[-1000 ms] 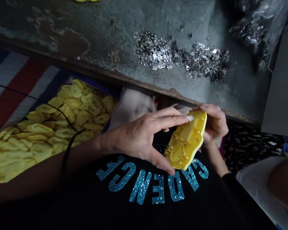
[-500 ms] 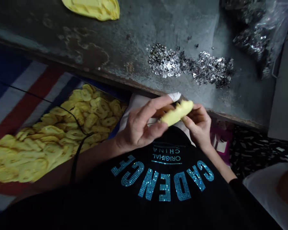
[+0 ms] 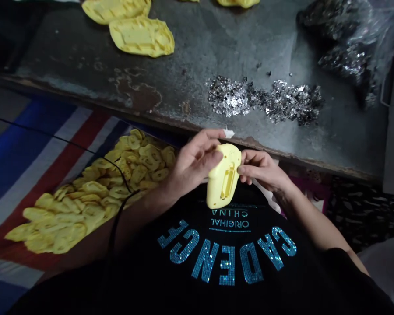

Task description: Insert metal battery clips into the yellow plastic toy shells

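Note:
In front of my chest is a yellow plastic shell with a long battery recess, held upright with its slotted outer face towards me. My left hand grips its upper left side, thumb on the face and fingers behind; one fingertip has a white wrapping. At the upper right edge, my right hand is closed, thumb and fingertips pinching the rim. Whether a small part is also between those fingers is hidden. Beyond my hands, small shiny metal pieces lie heaped on the metal table.
More yellow shells lie on the table's far left. A clear bag of metal parts rests at the right. Many yellow shells are piled on a striped sheet at lower left, with a black cord across them.
The shell has turned from edge-on to face-on and now stands upright, lower against my chest. My right hand has shifted from its end to its side. The view has tilted, showing more table shells.

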### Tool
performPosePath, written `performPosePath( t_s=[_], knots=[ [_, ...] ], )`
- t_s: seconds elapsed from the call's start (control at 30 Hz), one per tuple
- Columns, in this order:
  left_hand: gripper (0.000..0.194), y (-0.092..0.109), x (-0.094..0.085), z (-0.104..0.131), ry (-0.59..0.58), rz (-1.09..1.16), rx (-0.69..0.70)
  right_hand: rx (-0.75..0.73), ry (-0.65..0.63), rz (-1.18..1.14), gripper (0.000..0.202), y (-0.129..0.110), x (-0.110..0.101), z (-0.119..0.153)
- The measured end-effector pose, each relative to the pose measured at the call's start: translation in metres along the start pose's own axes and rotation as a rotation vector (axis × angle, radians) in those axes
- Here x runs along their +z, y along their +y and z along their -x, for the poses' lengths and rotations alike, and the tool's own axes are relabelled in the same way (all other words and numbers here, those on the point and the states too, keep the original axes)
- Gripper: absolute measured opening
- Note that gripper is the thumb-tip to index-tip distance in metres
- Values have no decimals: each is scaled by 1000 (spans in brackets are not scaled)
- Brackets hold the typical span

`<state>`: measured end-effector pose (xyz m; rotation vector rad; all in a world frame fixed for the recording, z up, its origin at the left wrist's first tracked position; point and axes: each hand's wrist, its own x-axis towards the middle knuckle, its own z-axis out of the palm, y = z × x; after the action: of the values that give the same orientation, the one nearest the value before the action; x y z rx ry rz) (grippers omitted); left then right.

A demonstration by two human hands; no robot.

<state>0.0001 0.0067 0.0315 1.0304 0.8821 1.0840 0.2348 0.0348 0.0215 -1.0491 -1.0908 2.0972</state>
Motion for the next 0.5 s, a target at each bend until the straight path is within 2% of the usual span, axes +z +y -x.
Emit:
performPosePath(
  t_s=[0.07,0.13,0.17,0.2,0.23,0.3,0.37,0.43,0.5],
  knots=[
    [90,-6,-5,14,-77,39,-73,11,59,-96,51,6,3,-3],
    [128,-14,-9,25,-105,62,-159,29,99,-169,54,11,8,-5],
    [141,-17,-10,29,-104,63,-184,37,105,-191,54,12,10,-6],
    [146,-19,-11,30,-92,57,-194,43,102,-201,55,12,13,-7],
    [143,-19,-12,30,-70,48,-195,42,88,-196,55,10,15,-7],
    [123,-14,-13,25,-5,42,-187,24,27,-111,52,2,15,-5],
    [101,-3,-14,19,60,46,-194,-59,-12,129,44,-12,7,-2],
    [87,10,-16,16,88,53,-240,-256,87,510,29,-28,-10,-3],
    [73,22,-17,16,71,70,-370,-494,327,937,15,-43,-33,-12]
  ],
)
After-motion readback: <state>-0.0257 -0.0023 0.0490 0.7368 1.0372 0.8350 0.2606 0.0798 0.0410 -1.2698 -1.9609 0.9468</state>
